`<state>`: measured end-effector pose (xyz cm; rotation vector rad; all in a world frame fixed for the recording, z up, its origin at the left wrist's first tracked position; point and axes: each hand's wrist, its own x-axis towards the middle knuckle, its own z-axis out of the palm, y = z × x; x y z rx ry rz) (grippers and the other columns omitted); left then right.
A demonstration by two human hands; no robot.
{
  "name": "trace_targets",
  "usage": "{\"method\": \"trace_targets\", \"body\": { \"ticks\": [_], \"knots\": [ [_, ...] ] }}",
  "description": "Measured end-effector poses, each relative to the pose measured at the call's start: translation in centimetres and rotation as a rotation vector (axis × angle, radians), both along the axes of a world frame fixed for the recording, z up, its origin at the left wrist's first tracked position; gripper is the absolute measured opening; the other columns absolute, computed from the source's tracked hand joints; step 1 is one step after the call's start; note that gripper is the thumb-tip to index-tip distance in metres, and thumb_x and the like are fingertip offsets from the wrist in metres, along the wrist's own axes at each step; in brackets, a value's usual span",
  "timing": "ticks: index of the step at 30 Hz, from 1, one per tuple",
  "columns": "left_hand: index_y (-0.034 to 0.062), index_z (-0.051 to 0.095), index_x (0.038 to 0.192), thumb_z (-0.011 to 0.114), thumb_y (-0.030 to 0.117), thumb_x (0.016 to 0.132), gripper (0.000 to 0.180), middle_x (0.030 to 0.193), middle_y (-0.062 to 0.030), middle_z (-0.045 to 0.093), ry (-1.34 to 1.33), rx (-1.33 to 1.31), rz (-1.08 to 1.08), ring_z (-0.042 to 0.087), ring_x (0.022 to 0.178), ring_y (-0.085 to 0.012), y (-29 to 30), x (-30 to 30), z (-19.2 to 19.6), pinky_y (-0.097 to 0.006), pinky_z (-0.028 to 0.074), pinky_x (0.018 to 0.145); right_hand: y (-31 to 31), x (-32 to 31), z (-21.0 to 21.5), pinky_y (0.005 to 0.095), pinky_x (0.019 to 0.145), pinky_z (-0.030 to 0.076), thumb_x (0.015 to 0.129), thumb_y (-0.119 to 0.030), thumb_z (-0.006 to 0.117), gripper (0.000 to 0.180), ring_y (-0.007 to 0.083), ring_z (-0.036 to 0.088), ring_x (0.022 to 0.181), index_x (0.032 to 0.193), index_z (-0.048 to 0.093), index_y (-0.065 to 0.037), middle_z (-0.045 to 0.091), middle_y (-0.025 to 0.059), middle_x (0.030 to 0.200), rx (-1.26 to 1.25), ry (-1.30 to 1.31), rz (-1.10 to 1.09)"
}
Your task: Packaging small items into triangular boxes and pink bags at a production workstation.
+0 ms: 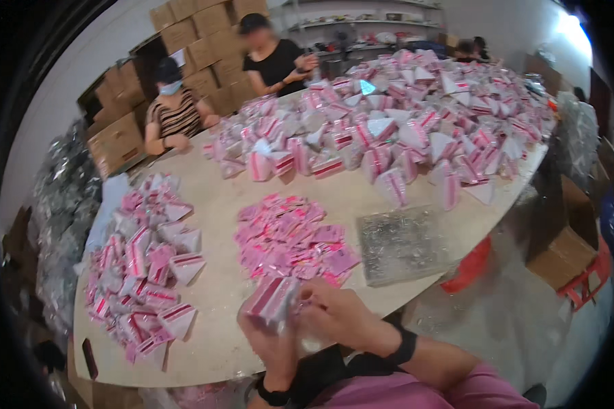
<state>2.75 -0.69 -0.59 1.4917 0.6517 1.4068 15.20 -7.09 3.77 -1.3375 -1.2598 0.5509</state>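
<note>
One striped packet (271, 297), held in left grip (274, 346), right grip (341, 314) beside it, hold unclear

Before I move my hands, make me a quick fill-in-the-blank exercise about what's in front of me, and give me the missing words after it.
1. Your left hand holds a wrapped package coloured white and ____.
2. The band on the wrist behind your right hand is ____ in colour.
3. In the picture, the flat grey rectangular thing lies to the ____ of the small flat packets.

Missing words: pink; black; right.
</note>
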Motion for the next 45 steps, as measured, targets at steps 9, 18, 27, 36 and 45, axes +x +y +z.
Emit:
{"method": "trace_targets", "body": {
  "ticks": [9, 18, 27, 36, 45],
  "knots": [
    [0.0047, 0.031, 0.132, 0.065, 0.008, 0.082, 0.062, 0.117, -0.0094, 0.048, -0.128, -0.204, -0.122, 0.052, 0.106, -0.0226, 1.2, -1.8, 0.0, -0.034, 0.046, 0.086, 2.3, -0.2, -0.2, 0.0303, 0.062, 0.045, 0.082, -0.017, 0.061, 0.022, 0.0150, 0.055, 0.069, 0.091, 0.050, 0.000, 0.055, 0.0071, 0.073, -0.276, 0.562, 0.398],
    [0.0022, 0.038, 0.132, 0.053, 0.019, 0.090, 0.047, 0.128, -0.0140, 0.045, 0.186, -0.002, 0.199, 0.052, 0.107, -0.0230, 23.1, -19.1, 1.9, -0.033, 0.044, 0.088, -0.6, 4.7, 0.0, 0.0345, 0.064, 0.045, 0.082, -0.019, 0.056, 0.019, 0.0219, 0.058, 0.072, 0.088, 0.057, -0.001, 0.057, 0.0121, 0.076, -0.051, -0.060, 0.240],
    [-0.0001, 0.050, 0.123, 0.062, 0.006, 0.077, 0.048, 0.127, -0.0155, 0.051, 0.568, 0.167, 0.236, 0.048, 0.116, -0.0256, 16.3, -16.5, 2.4, -0.035, 0.035, 0.099, -4.2, 17.2, -1.1, 0.0347, 0.070, 0.048, 0.077, -0.012, 0.060, 0.016, 0.0245, 0.061, 0.076, 0.089, 0.062, -0.001, 0.061, 0.0102, 0.082, -0.328, -0.652, -0.222],
    [0.0027, 0.060, 0.096, 0.068, 0.013, 0.069, 0.031, 0.102, -0.0141, 0.056, 1.016, 0.871, -0.353, 0.053, 0.100, -0.0288, 3.5, -2.3, 3.7, -0.039, 0.044, 0.084, -1.7, 16.8, -3.2, 0.0432, 0.074, 0.046, 0.074, -0.010, 0.058, 0.015, 0.0360, 0.057, 0.084, 0.088, 0.057, -0.003, 0.056, 0.0158, 0.087, -0.412, -0.847, -0.114],
    [0.0004, 0.051, 0.107, 0.066, 0.014, 0.072, 0.040, 0.108, -0.0168, 0.053, 1.080, 0.685, -0.439, 0.050, 0.102, -0.0342, 5.2, -1.0, 0.8, -0.040, 0.042, 0.087, -0.7, 17.7, -4.6, 0.0453, 0.075, 0.046, 0.076, -0.007, 0.052, 0.012, 0.0376, 0.058, 0.084, 0.085, 0.057, -0.002, 0.060, 0.0170, 0.084, -0.423, -0.968, -0.080]
  ]
}}
